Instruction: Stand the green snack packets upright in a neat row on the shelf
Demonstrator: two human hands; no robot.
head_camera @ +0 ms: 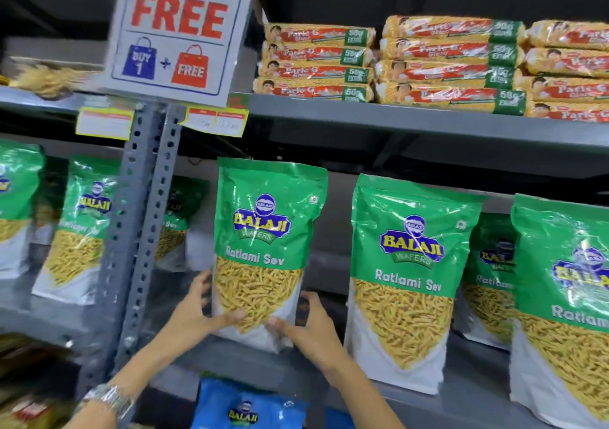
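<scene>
A green Ratlami Sev packet (263,250) stands upright on the grey shelf (474,392), just right of the metal upright. My left hand (201,310) grips its lower left edge and my right hand (306,323) grips its lower right corner. To its right a second green packet (405,280) stands upright, then a third (563,310) at the frame's right edge. Another packet (491,273) stands behind, between those two. Left of the upright, more green packets (82,227) stand on the neighbouring shelf, one leaning slightly.
A perforated grey upright (145,230) divides the shelving. Stacked yellow biscuit packs (428,62) fill the shelf above. A "Get 1 Free" sign (178,33) hangs at top left. A blue snack packet (247,405) sits on the shelf below.
</scene>
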